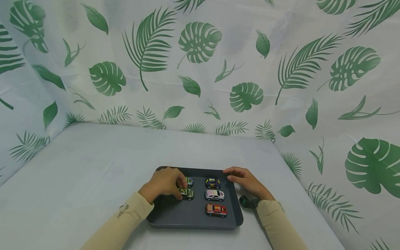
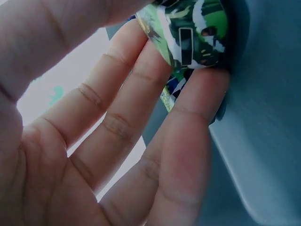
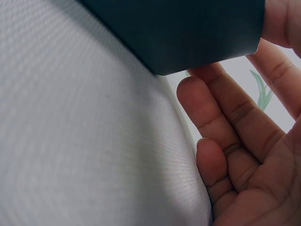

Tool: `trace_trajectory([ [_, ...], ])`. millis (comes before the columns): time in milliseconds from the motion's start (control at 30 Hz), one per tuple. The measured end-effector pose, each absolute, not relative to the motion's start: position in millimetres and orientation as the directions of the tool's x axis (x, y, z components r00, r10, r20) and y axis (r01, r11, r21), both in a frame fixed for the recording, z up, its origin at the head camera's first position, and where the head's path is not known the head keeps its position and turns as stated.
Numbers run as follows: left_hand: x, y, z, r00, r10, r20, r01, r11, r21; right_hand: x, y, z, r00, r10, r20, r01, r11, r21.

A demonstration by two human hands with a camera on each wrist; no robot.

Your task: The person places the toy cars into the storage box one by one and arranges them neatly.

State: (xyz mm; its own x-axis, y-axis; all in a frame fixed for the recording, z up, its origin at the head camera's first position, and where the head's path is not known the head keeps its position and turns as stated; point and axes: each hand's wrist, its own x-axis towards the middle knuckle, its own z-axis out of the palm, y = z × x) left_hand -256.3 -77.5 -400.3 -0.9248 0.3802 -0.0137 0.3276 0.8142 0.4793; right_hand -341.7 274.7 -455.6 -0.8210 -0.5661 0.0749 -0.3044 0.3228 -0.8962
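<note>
My left hand (image 1: pixel 167 182) pinches a green camouflage toy car (image 1: pixel 187 194) over the left half of a dark grey tray (image 1: pixel 175 222). Up close in the left wrist view, the toy car (image 2: pixel 197 35) shows white, green and black markings, with fingertips against its side. Just behind it, a second patterned toy car (image 1: pixel 189 181) is partly hidden by the hand. My right hand (image 1: pixel 250 182) holds the tray's far right corner, thumb and fingers at the rim. The right wrist view shows the tray's outer wall (image 3: pixel 188 33) beside those fingers.
Along the tray's right side stand a dark purple toy car (image 1: pixel 213 183), a white one (image 1: pixel 214 195) and a red one (image 1: pixel 216 210). A dark device (image 1: pixel 248 201) is at my right wrist. Leaf-printed cloth (image 1: pixel 200 76) walls enclose the white table (image 1: pixel 93 166).
</note>
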Motion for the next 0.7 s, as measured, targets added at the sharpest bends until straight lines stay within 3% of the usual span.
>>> trace_trajectory([
  [400,-254,-88,-389,-0.913,0.408,-0.010,0.341,0.776,0.531,-340,275,-455,-0.818,-0.569,0.084,-0.310,0.311,-0.898],
  [700,-260,-114,-385,-0.817,0.576,0.035,0.417,0.548,0.725,-340,275,-454,-0.816,-0.572,0.084,-0.311,0.311,-0.898],
])
